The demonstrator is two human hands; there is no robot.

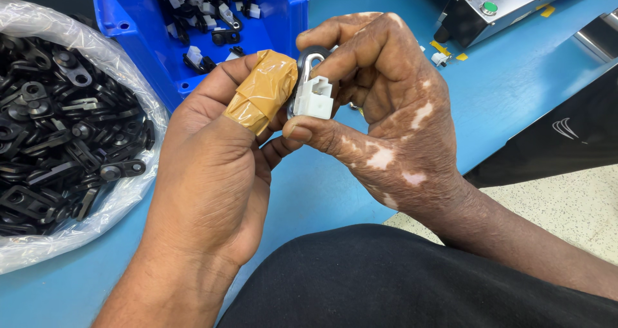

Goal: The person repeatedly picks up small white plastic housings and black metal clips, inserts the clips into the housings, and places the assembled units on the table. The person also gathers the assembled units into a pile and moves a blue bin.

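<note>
**Clip and white block held together, many loose clips still bagged**

While both hands meet above the blue worktop [515, 83], the right hand [393, 103] has its fingers clamped on a metal clip [308, 63] with a white plastic block [314, 97]; the left hand [212, 167], its fingers closed, presses a taped thumb [262, 91] against it. Finished pieces appear to lie in the blue bin [129, 19]; the bag of black clips [58, 128] looks full.

I see a clear plastic bag [96, 212] of black clips at the blue table's [515, 77] left edge. A blue bin [141, 51] sits at its far edge.
</note>
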